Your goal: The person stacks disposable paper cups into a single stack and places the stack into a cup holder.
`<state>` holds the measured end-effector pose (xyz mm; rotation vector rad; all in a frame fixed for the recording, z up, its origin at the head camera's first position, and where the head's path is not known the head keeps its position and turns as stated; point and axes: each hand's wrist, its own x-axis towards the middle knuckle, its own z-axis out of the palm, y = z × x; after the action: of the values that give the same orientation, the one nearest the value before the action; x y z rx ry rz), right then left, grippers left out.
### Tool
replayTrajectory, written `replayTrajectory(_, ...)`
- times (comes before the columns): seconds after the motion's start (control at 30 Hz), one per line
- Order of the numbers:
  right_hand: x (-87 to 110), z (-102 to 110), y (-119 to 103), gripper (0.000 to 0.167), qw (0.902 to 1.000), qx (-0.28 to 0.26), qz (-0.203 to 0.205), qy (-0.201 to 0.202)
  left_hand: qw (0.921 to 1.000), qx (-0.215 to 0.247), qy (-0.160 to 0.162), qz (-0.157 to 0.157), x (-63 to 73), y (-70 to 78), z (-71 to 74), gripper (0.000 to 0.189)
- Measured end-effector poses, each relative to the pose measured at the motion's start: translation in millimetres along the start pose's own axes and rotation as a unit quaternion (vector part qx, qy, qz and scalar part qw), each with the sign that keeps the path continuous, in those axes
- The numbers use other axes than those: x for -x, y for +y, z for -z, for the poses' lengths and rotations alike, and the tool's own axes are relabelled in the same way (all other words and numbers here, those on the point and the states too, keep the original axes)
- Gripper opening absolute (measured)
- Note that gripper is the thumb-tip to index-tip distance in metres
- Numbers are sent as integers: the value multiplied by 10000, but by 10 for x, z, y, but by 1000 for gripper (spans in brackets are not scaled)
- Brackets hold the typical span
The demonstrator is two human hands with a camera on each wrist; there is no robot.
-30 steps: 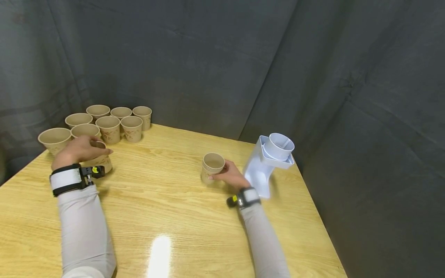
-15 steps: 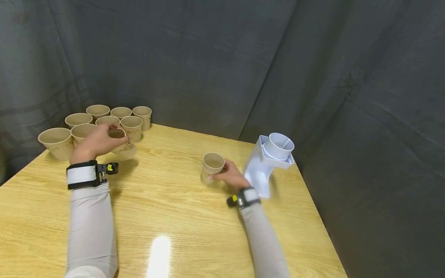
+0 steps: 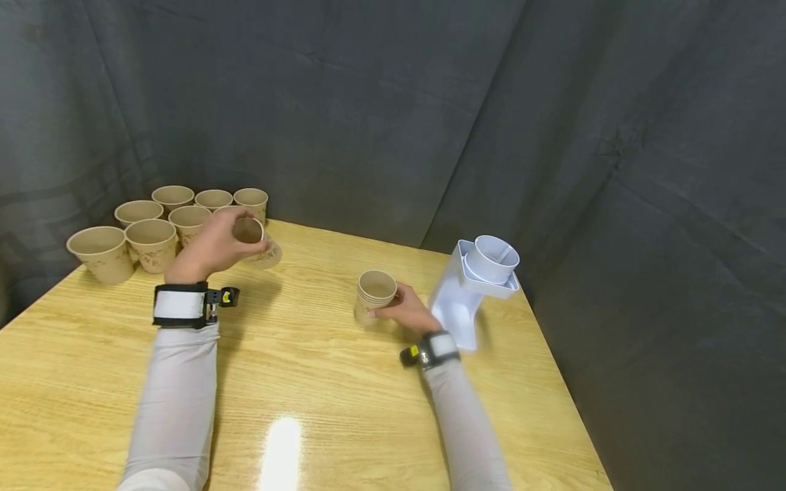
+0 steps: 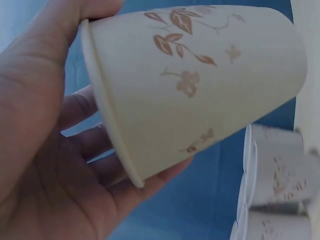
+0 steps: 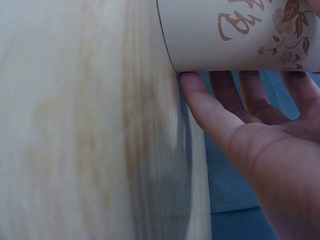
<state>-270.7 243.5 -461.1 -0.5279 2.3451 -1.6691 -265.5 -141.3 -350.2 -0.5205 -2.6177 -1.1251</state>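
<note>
Head view, from the left: a group of tan paper cups [image 3: 153, 254] with rolled rims and brown floral print stands upright, mouths up, in close rows at the back left of the pale yellow wood-grain table [image 3: 319, 389]. Just in front of the group's right end, a single tan paper cup [image 3: 268, 255] is tilted, its base pointing right and down; the left wrist view shows brown leaves and small flowers on its side. Farther right, well apart from it, an upright stack of nested tan paper cups [image 3: 370, 300] shows several rims one under another, and the right wrist view adds brown lettering beside the leaves. Near the right edge stands a glossy white plastic holder [image 3: 456, 303] topped with a round tube. The left table edge slants past the leftmost cup, the back edge runs along a dark grey fabric curtain [image 3: 344, 123], and the right edge passes beside the holder; wood surface spreads between the tilted cup and the stack, and forward of both. The left hand [image 3: 211, 247] clasps the tilted cup around its rim end, thumb and fingers on opposite sides. The right hand [image 3: 410, 312] grips the stack from the right, thumb low on the near side and fingers behind.
</note>
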Motion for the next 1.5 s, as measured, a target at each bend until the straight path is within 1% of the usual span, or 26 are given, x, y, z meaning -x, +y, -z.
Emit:
replayTrajectory(0.13,-5,3,-3,66,10000,-9,-5,-17,9996,102,19,-260,-66,132,-107,43)
replayTrajectory(0.27,-9,5,4,66,10000,-46,-2,-20,9987,182,-41,-468,-138,237,-228,42)
replayTrajectory(0.37,-10,5,15,65,10000,-35,-3,-14,9974,159,29,-705,-180,298,-327,42)
replayTrajectory(0.47,-9,6,24,66,10000,-78,0,-19,9931,297,238,-1105,-209,360,-427,42)
replayTrajectory(0.6,-10,11,19,66,10000,-95,16,-20,9830,563,522,-1669,-247,451,-553,41)
replayTrajectory(0.73,-9,15,14,67,10000,-51,53,-25,9762,635,566,-1995,-271,539,-663,41)
replayTrajectory(0.97,-9,15,20,65,9999,-79,60,-39,9688,698,403,-2343,-299,623,-816,41)
replayTrajectory(1.17,-11,13,22,65,9999,-135,6,-67,9589,900,486,-2647,-322,662,-916,42)
replayTrajectory(1.27,-10,15,15,65,9999,-108,-43,-61,9556,923,492,-2754,-322,687,-957,43)
replayTrajectory(1.37,-10,17,5,65,9998,-87,-144,-71,9551,894,413,-2795,-316,714,-995,43)
replayTrajectory(1.5,1,20,-41,65,9996,-98,-248,-120,9568,822,229,-2779,-304,754,-1047,45)
